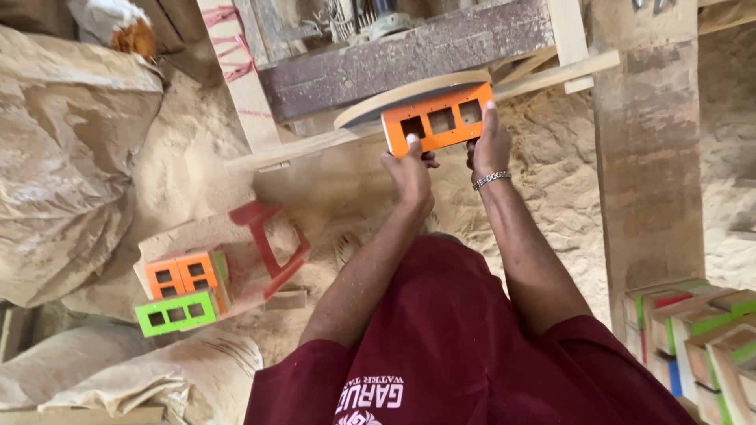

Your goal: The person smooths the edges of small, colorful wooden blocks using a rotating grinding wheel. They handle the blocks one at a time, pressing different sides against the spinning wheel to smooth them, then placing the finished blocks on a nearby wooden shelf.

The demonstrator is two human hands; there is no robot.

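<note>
Both my hands hold an orange wooden block with three square holes. My left hand grips its lower left edge, and my right hand grips its right end, a metal bracelet on the wrist. The block's upper edge rests against the rim of a flat sanding disc mounted under a worn wooden machine beam.
Sawdust covers the floor. At left, orange blocks and a green block lie stacked by a red frame piece. Large sacks fill the left side. A wooden post stands right, with several coloured blocks piled below it.
</note>
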